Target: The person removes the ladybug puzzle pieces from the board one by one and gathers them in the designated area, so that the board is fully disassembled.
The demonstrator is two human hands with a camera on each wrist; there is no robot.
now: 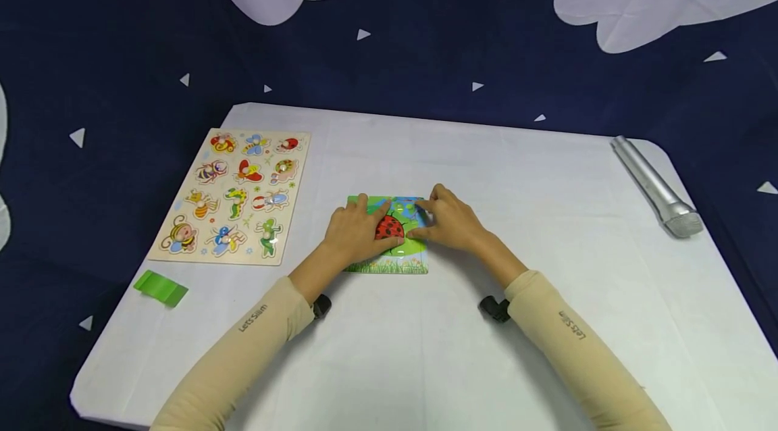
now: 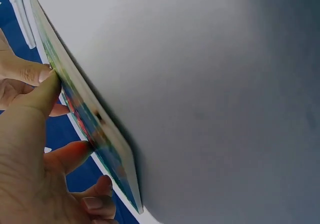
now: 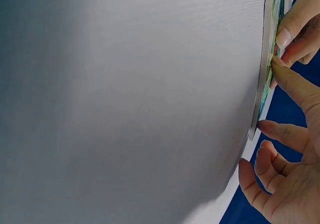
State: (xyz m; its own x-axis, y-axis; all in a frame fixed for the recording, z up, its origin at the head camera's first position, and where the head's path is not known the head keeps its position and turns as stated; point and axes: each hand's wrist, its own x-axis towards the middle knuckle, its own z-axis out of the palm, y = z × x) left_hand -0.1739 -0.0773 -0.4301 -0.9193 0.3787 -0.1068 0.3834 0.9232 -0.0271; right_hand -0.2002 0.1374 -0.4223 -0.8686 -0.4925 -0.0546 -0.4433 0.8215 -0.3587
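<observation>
A small square jigsaw puzzle point(image 1: 389, 265) with a red spotted ladybug point(image 1: 387, 227) on a green and blue ground lies flat at the middle of the table. My left hand point(image 1: 354, 232) rests over its left part, thumb and index finger spread and pressing on the picture. From the right side, my right hand point(image 1: 454, 220) touches the picture with its thumb and index finger, the other fingers loosely bent. In the left wrist view both thumbs come close together on the puzzle point(image 2: 82, 101). Its pale edge point(image 3: 259, 96) shows side-on in the right wrist view.
On the left lies a wooden peg board point(image 1: 243, 167) with several insect pieces. A green strip point(image 1: 161, 288) is below it, near the table's left edge. A silver microphone point(image 1: 656, 188) lies at the far right. Behind the white table point(image 1: 577, 242) hangs a dark blue cloth point(image 1: 425, 59).
</observation>
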